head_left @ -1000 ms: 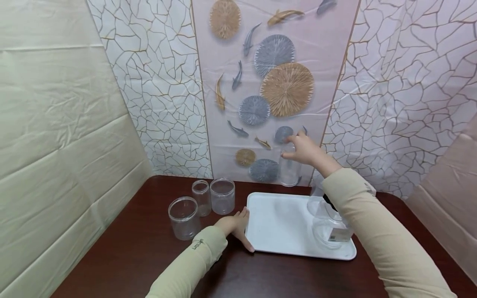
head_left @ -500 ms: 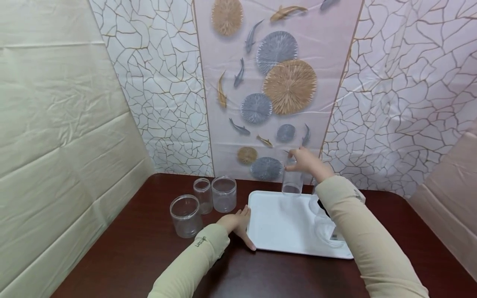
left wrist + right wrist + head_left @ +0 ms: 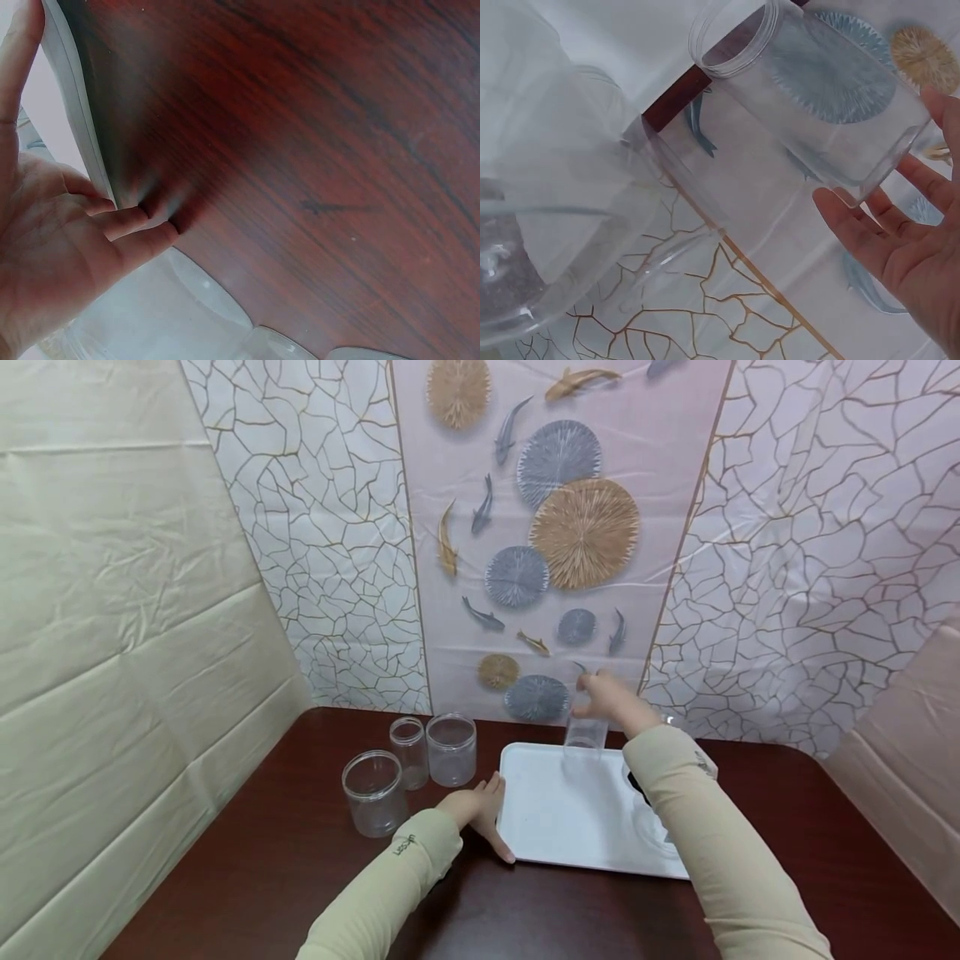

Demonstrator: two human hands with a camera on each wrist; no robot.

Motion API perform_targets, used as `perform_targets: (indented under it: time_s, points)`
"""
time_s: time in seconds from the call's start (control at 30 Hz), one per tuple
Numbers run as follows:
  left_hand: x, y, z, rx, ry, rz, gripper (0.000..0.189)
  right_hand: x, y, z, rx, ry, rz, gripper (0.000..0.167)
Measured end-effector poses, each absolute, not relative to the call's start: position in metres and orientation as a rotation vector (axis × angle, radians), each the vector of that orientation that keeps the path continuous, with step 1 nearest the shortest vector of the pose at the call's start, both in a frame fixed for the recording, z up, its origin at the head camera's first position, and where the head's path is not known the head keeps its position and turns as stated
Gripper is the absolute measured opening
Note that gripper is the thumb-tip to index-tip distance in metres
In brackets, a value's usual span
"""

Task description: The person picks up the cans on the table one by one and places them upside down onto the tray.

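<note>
Right hand point(image 3: 609, 698) pinches the jar point(image 3: 832, 105) by its base — it's over the tray's point(image 3: 562, 818) far edge, contact unclear. Left hand point(image 3: 482, 817), fingers spread, rests against the tray. Probably best: lower gently, clear of the container point(image 3: 585, 187) alongside. Mouth down — long axis near upright.

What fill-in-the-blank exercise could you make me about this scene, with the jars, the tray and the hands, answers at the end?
In the head view, ____ jars stand on the table left of the tray.
The tray is coloured ____.
The held jar is in the person's ____ hand.

Missing words: three; white; right.
</note>
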State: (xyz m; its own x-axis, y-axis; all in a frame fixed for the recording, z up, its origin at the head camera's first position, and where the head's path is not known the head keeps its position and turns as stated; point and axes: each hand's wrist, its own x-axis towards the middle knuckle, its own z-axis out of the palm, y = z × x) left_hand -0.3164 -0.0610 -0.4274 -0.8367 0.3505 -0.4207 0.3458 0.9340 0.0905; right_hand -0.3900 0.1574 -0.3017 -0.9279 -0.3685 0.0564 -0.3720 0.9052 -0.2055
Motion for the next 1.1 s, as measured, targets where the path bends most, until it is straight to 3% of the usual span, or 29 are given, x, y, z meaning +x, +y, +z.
perform_targets:
  time_s: [1.1]
  points:
    - [-0.313,-0.064,-0.426,0.500,2.652,0.082,0.123,-0.398,0.160,-0.331,0.568,-3.082,0.332,0.045]
